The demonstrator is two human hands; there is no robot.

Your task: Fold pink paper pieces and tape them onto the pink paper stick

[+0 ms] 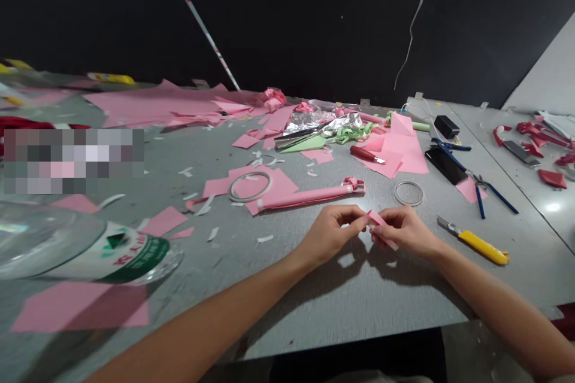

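Between my two hands is a small strip of pink paper (pixel 381 227), held just above the grey table. My left hand (pixel 335 228) pinches its left end between thumb and fingers. Closed on the strip's lower right part is my right hand (pixel 406 230). Just beyond the hands lies a rolled pink paper stick (pixel 309 196) with a small folded paper knot at its right end. A roll of tape (pixel 408 192) rests behind my right hand. To the right is a yellow utility knife (pixel 483 246), its blade pointing toward the hands.
At left, a large plastic bottle (pixel 90 245) lies on its side. Another tape ring (pixel 250 186) sits on pink paper. Farther back are a red-handled knife (pixel 366 154), scissors (pixel 300 136) and foil (pixel 309 122). Blue-handled pliers (pixel 483 191) and a phone (pixel 446 165) lie right.
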